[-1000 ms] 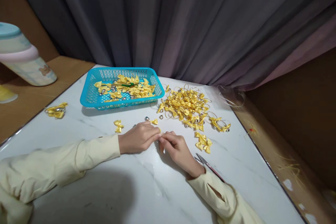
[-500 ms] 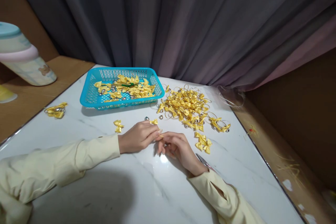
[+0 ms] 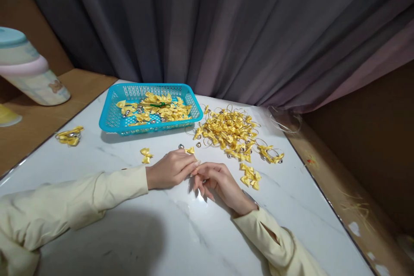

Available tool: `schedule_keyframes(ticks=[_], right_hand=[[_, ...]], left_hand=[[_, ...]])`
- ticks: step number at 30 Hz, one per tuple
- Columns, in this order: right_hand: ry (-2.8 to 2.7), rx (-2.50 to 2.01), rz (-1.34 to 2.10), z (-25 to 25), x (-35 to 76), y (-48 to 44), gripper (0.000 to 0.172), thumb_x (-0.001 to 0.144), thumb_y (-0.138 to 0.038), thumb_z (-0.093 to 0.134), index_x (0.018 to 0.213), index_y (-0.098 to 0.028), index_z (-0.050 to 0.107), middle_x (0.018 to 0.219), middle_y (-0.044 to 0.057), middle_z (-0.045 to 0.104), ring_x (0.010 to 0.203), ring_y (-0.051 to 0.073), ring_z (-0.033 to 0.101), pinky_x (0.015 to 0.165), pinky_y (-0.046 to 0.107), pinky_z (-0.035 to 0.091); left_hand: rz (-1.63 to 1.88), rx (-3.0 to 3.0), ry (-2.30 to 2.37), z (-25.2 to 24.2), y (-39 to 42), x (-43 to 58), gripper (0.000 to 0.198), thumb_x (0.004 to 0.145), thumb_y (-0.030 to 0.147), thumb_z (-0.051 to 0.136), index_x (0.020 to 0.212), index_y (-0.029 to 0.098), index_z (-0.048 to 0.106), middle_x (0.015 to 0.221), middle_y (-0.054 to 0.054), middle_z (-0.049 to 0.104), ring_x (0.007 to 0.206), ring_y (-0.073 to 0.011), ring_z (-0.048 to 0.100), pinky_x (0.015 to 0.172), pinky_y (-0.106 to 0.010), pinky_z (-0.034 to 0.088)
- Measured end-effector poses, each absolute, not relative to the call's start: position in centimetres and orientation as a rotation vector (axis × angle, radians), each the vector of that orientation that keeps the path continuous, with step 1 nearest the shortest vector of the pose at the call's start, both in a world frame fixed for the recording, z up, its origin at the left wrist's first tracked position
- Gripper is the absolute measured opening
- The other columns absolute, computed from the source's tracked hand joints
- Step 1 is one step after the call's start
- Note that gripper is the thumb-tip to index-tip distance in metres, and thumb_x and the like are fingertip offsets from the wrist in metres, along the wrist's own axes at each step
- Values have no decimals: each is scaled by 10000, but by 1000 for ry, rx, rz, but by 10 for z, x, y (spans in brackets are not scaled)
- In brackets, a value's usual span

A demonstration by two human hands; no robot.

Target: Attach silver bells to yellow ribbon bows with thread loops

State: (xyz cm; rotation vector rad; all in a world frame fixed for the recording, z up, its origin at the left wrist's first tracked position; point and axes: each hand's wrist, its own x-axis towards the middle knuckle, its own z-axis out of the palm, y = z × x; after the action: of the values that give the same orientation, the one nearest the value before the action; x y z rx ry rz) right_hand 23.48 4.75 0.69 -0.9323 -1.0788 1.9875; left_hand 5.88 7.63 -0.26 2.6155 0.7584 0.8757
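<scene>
My left hand (image 3: 170,168) and my right hand (image 3: 219,183) meet fingertip to fingertip low over the white marble table (image 3: 136,224). Both pinch a tiny yellow piece between them, too small to name. A yellow ribbon bow (image 3: 190,150) lies just beyond my left fingers, and another yellow bow (image 3: 145,155) lies to the left. A few bows (image 3: 249,177) sit right of my right hand. Behind them spreads a heap of yellow bows with silver bells and thin loops (image 3: 228,131). Both arms wear pale yellow sleeves.
A turquoise basket (image 3: 113,114) with several bows and bells stands at the back left. A small bow bundle (image 3: 69,135) lies near the table's left edge. A pastel bottle (image 3: 27,71) stands on the wooden ledge. Grey curtains hang behind; a brown wall closes the right.
My right hand has turned and slid slightly left, its fingers now spread downward and its wrist covering the scissors seen earlier. My left hand has stayed in place.
</scene>
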Motion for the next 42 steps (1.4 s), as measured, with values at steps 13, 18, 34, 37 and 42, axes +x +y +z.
schedule_keyframes(ticks=[13,18,34,37,42], right_hand=[[-1067,-908,1996,4,241,51,225,733,-198,460,798,-82,641,606,87,655,424,121,535,273,152,331],[-1097,-899,2021,4,241,51,207,743,-190,479,804,-83,645,615,81,654,429,115,542,283,148,335],[-1152,-943,2043,5,242,50,153,729,-157,508,728,-86,643,552,48,641,354,77,495,286,144,322],[-1157,-952,2044,6,242,51,158,722,-158,505,714,-85,645,540,49,638,344,75,482,281,144,315],[-1145,-972,2074,9,243,52,164,692,-163,503,684,-86,648,519,49,636,319,72,459,271,149,304]], left_hand=[[890,2618,758,-3,75,59,342,961,202,293,673,174,476,593,-7,522,574,-141,458,624,-271,363],[886,2625,753,-2,75,59,341,956,194,300,666,173,479,592,-9,521,571,-142,455,622,-270,362],[895,2644,784,-4,76,58,315,950,190,319,685,169,488,596,-17,542,568,-145,492,635,-274,386],[915,2667,794,-4,76,59,306,945,177,319,685,172,481,603,-24,549,573,-152,490,630,-278,391],[931,2666,786,-5,75,59,301,942,179,315,687,177,474,606,-26,544,588,-155,486,636,-275,402]])
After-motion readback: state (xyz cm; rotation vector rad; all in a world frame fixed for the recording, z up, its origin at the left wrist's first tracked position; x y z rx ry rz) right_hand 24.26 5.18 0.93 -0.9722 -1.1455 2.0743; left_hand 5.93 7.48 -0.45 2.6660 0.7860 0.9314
